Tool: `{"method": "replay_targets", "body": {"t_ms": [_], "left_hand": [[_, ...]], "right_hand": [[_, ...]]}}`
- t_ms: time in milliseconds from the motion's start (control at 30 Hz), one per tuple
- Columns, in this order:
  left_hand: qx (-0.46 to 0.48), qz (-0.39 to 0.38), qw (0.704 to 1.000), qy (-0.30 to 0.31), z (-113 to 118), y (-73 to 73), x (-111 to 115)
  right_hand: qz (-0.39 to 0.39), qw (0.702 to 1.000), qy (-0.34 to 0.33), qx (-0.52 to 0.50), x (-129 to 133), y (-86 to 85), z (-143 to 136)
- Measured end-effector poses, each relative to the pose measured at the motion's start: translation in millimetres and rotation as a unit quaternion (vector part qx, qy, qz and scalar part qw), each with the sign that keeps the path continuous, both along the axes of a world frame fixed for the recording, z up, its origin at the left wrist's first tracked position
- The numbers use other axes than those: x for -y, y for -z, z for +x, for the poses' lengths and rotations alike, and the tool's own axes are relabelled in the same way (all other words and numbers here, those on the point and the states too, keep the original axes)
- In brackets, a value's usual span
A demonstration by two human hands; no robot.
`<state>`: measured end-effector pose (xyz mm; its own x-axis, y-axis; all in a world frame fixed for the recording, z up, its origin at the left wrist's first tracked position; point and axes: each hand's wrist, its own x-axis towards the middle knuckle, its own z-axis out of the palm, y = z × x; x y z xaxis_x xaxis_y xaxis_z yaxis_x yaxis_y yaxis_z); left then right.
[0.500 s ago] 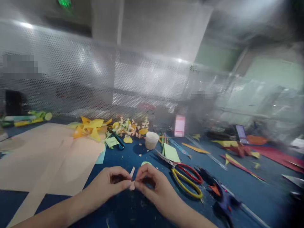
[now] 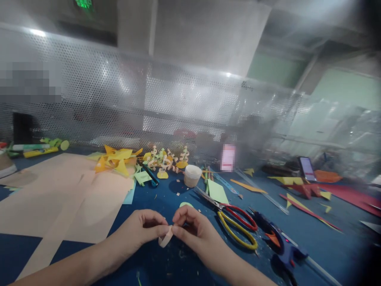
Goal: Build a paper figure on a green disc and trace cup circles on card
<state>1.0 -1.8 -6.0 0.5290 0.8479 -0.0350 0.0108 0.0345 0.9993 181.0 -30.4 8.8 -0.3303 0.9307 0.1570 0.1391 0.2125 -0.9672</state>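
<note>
By the near edge of the blue table (image 2: 166,272), the left hand (image 2: 143,227) and right hand (image 2: 195,230) pinch a curled peach paper strip (image 2: 165,239), other fingers loosely bent. A glue gun (image 2: 285,248) and scissors (image 2: 222,205) crowd their right, a peach sheet (image 2: 98,214) their left; beyond I see a cup (image 2: 193,176), yellow cutouts (image 2: 116,157) and, along the far edge, a mesh partition (image 2: 104,91).

Ends of the pale paper strip (image 2: 165,240) are hidden by left hand (image 2: 143,228) and right hand (image 2: 195,230), glue gun (image 2: 286,251) cropped at bottom edge, pink screen (image 2: 228,157) illegible.
</note>
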Motion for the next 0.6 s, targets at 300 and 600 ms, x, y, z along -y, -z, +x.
{"method": "replay_targets", "body": {"t_ms": [300,600], "left_hand": [[0.016,-0.027,0.997,-0.069,2.2,-7.7,4.6],[0.033,-0.027,0.996,-0.077,3.2,-4.7,6.2]], "right_hand": [[0.222,0.959,0.034,0.174,6.2,-3.3,1.4],[0.283,0.938,0.055,0.192,6.2,-0.5,-0.5]]}}
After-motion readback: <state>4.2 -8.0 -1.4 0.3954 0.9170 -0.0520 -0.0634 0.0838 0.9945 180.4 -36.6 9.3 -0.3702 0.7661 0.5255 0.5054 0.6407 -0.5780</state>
